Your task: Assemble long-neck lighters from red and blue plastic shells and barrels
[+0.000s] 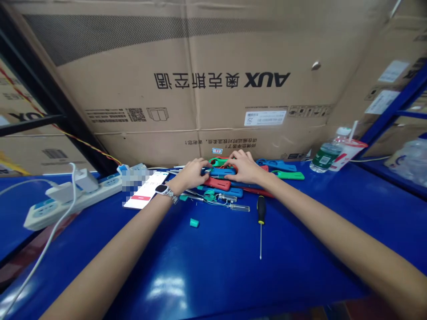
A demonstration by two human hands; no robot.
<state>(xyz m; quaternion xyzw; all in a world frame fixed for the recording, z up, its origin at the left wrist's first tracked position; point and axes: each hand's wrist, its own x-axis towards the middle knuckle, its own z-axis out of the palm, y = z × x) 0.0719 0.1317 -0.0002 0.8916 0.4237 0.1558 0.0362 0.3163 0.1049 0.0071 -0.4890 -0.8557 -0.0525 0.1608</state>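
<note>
Both my hands reach to the back of the blue table, over a pile of red, blue and green plastic-handled tools. My left hand [194, 172] has its fingers curved at the left end of a blue piece [223, 172]. On the pile's right side, my right hand [246, 166] bends its fingers over the tools. What its fingertips touch is hard to make out. A red piece [217, 183] lies between the hands, nearer me. In front of the pile are clear-handled testers [239, 207] with thin wires. A green piece [287, 175] lies to the right.
A black-and-yellow screwdriver [261, 211] and a small green cap [194, 223] lie nearer me. Power strips [83, 200] with white cables and a white phone or card [143, 193] are left. A bottle [325, 155] and cup [348, 153] stand right. Large cardboard [207, 53] rises behind.
</note>
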